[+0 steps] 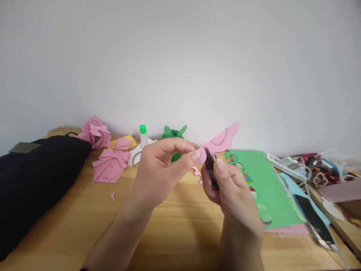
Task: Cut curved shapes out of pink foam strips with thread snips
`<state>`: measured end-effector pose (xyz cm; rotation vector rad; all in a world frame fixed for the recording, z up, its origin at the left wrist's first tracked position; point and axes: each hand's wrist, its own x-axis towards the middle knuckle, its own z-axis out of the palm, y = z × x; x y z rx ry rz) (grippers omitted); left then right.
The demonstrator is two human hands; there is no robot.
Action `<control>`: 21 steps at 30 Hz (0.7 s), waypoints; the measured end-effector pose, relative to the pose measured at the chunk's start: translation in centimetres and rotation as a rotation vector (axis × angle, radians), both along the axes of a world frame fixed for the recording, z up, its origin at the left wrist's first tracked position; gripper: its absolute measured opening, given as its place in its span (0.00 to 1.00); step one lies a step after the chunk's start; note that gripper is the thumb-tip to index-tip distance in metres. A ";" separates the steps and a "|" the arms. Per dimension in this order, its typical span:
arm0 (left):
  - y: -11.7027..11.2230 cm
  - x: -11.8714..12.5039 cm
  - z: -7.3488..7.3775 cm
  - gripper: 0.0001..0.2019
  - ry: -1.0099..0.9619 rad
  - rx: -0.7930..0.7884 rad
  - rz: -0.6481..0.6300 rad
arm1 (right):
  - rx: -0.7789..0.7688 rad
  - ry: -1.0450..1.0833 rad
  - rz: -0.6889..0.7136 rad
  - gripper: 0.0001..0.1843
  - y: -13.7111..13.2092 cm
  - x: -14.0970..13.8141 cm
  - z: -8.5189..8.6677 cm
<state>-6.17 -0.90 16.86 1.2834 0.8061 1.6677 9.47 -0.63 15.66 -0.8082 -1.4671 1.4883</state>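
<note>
Between thumb and fingertips, my left hand [162, 171] pinches a strip of pink paper [222, 140] above the table. Dark curved lines are drawn on the paper, and its far end slants up to the right. My right hand [235, 188] is closed around small dark scissors [210, 165], whose blades meet the paper's lower edge just right of my left fingertips. The scissors' handles are mostly hidden by my fingers. Below the paper lies a wavy pink offcut [196, 174], partly covered by my hands.
Behind my left hand stand a glue stick [143, 136] and a green paper figure [180, 132]. Folded pink paper [111, 165] and a black bag [42, 184] lie left. A green sheet [278, 188], a phone [314, 218] and a power strip [287, 165] lie right.
</note>
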 end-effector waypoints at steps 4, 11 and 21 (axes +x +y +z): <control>0.1 -0.1 0.1 0.08 -0.051 -0.022 -0.033 | 0.019 -0.004 0.013 0.27 0.0 -0.1 0.1; 0.0 -0.2 0.1 0.09 -0.090 -0.031 -0.052 | 0.011 -0.017 0.037 0.27 -0.2 -0.2 0.4; 0.3 -1.0 0.1 0.09 -0.036 -0.032 -0.159 | 0.000 -0.056 0.060 0.28 -0.1 0.1 0.3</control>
